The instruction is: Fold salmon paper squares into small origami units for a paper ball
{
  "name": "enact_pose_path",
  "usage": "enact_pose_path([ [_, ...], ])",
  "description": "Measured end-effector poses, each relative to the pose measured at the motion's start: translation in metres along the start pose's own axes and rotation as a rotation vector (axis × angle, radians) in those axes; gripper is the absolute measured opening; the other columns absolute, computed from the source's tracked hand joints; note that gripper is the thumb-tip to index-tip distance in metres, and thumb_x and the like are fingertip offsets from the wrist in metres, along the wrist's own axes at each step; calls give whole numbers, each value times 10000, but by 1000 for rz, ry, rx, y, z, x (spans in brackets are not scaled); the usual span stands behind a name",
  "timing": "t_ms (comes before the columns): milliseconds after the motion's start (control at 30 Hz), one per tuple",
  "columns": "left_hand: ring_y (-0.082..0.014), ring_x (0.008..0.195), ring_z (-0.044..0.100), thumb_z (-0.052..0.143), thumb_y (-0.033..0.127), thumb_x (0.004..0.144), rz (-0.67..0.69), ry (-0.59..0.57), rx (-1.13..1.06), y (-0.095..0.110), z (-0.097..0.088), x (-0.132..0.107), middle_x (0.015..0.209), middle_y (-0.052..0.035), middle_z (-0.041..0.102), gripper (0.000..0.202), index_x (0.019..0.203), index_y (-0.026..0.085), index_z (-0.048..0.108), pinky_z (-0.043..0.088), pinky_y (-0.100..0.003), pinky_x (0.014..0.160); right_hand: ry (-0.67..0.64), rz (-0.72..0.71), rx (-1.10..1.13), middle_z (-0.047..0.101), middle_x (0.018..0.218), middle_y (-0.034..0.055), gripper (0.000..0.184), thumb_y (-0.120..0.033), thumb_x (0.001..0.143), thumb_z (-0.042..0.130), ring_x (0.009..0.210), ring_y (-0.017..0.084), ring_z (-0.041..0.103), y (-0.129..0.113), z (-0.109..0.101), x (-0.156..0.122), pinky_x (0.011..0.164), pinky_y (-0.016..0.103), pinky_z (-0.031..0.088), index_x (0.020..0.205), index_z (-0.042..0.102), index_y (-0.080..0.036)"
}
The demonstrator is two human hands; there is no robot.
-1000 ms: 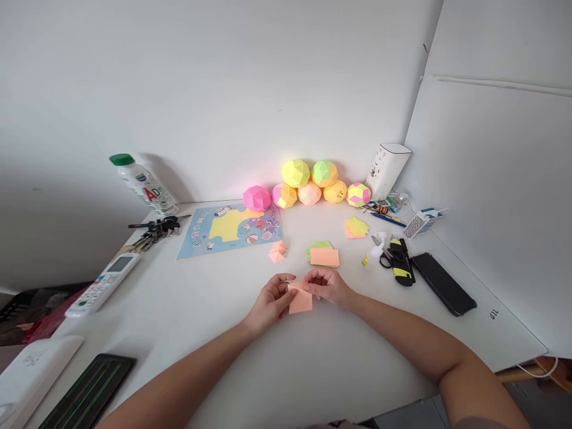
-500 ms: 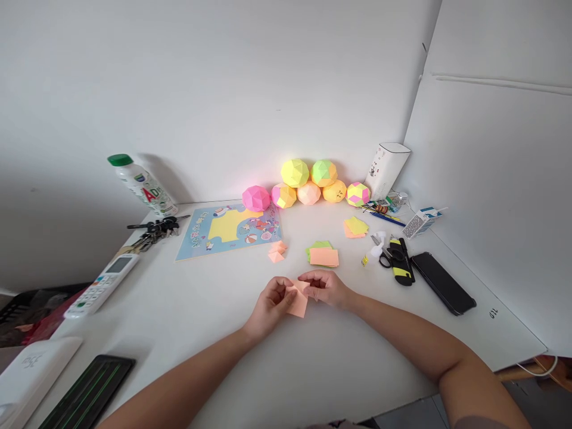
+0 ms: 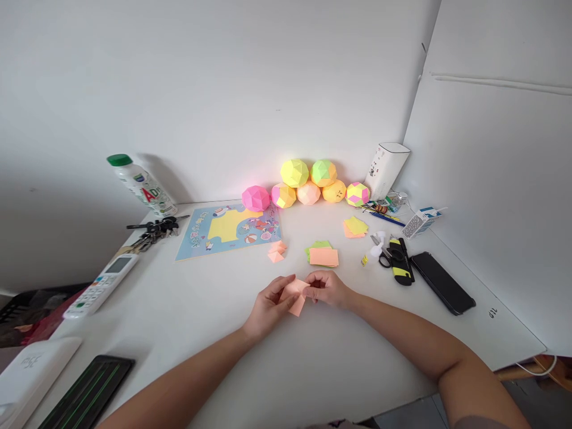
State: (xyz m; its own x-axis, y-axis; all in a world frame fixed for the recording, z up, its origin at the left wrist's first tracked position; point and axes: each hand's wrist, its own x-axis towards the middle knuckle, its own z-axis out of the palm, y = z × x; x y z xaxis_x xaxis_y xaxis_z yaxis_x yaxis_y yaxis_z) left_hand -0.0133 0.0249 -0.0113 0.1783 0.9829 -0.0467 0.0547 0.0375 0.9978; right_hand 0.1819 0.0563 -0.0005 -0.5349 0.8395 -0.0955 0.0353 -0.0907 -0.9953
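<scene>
Between my two hands is a peach sheet of paper (image 3: 295, 291), partly folded, held just above the white table (image 3: 286, 369). My left hand (image 3: 271, 302) pinches its left side with thumb and fingers. At the upper right edge, my right hand (image 3: 328, 289) grips the same paper, its fingertips partly hidden behind it. Beyond the hands lie small folded peach paper pieces (image 3: 276, 251). To their right, a stack of peach slips (image 3: 324, 257) rests on green paper (image 3: 320, 244).
Several faceted paper balls (image 3: 308, 193) line the wall. A picture board (image 3: 223, 232) lies at left, near keys (image 3: 156, 229) and a bottle (image 3: 143, 185). At right are yellow slips (image 3: 356, 226), scissors (image 3: 388, 256), a black and yellow cutter (image 3: 401, 265) and a phone (image 3: 442, 282).
The peach paper has turned between my hands, and its crease and lower corner sit differently. My left fingers have shifted slightly along its edge. Nothing else on the table has moved.
</scene>
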Motion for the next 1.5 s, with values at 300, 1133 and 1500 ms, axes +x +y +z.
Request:
enact_pose_path([
  [300, -182, 882, 573, 662, 366, 718, -30, -22, 12, 5, 1, -1, 951, -31, 593, 421, 1121, 254, 614, 485, -301, 773, -1, -30, -45, 524, 679, -12, 280, -419, 745, 648, 573, 95, 481, 1, 1, -1, 548, 244, 415, 753, 600, -144],
  [1133, -85, 507, 443, 572, 416, 785, -31, -150, 35, 17, 0, 0, 648, 22, 477, 266, 760, 157, 630, 369, -213, 481, 99, -78, 17, 512, 640, -33, 244, -381, 726, 678, 520, 84, 470, -1, 5, -2, 498, 229, 410, 800, 590, -165],
  [1500, -84, 489, 458, 595, 416, 770, -66, -156, -18, 12, -1, 1, 644, 24, 480, 269, 760, 150, 633, 407, -224, 468, 99, -74, 1, 526, 632, -27, 252, -386, 713, 690, 488, 79, 473, -2, 4, -2, 475, 225, 391, 750, 596, -155],
])
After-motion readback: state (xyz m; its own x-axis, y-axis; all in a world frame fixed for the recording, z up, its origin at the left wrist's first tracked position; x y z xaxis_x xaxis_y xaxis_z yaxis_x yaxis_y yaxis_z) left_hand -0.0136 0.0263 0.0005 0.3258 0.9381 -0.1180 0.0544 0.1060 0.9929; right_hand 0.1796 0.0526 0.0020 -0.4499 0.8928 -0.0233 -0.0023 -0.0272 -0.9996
